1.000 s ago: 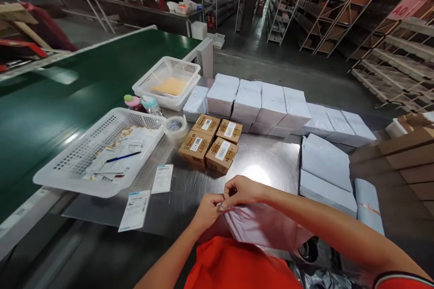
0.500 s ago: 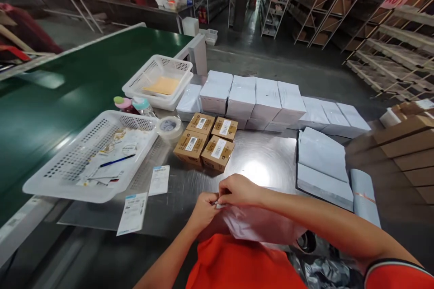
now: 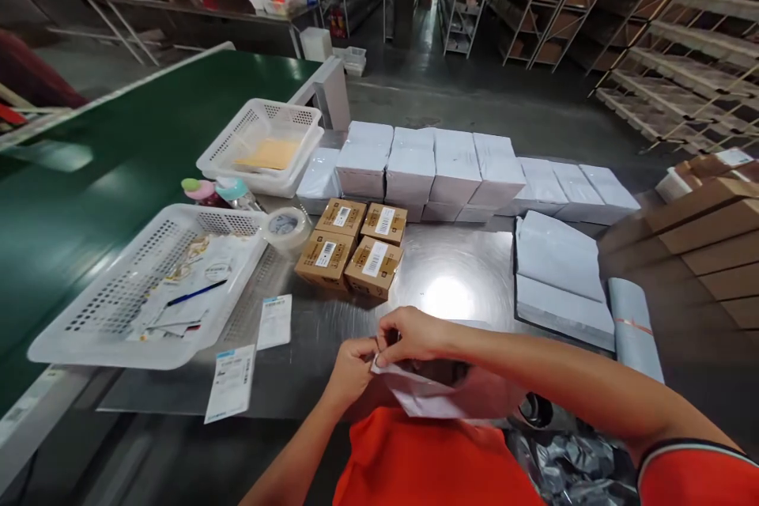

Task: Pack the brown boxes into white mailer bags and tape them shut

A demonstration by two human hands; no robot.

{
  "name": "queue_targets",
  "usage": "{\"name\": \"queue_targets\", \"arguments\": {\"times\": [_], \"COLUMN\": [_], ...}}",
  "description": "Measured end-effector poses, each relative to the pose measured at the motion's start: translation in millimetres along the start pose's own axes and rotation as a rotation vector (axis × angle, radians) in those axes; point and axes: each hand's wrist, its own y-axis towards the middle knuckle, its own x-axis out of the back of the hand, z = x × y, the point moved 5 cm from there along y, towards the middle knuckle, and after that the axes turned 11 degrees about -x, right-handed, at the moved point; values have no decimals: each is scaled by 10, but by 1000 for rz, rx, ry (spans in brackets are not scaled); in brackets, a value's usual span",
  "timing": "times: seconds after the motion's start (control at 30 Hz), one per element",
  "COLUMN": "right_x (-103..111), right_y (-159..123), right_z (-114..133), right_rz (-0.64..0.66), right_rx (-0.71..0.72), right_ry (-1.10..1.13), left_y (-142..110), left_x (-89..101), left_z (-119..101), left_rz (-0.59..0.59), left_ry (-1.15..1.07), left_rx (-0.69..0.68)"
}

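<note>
White bag (image 3: 436, 402) held at near edge of worktop (image 3: 444, 292); open room seen beyond, between cartons (image 3: 373, 267) and white stack (image 3: 560, 257) at right. Bag's corner pinched in closed grips of left hand (image 3: 353, 370) and right hand (image 3: 410, 334), drawn together; right forearm (image 3: 510, 349) angled across bag.

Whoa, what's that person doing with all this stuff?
The left hand and the right hand of someone in a red shirt are pinching the edge of a pale, thin wrapper, maybe a bag. Four small brown boxes sit together on the metal table, beyond the hands. Two paper slips lie to the left, near a white basket holding papers and a pen.
</note>
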Motion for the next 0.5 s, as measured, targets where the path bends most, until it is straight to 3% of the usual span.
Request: {"name": "queue_targets", "arguments": {"times": [0.17, 0.3, 0.5], "right_x": [-29, -9, 5], "right_y": [-9, -51, -14], "right_z": [-21, 50, 4], "right_rz": [18, 3, 3], "right_rx": [-13, -63, -121], "right_ry": [-27, -129, 129], "left_y": [-1, 21, 17], "left_x": [-22, -45, -32], "left_z": [-35, -115, -177], "left_rz": [-28, -18, -14], "left_ry": [72, 150, 114], "left_rx": [-14, -118, -193]}}
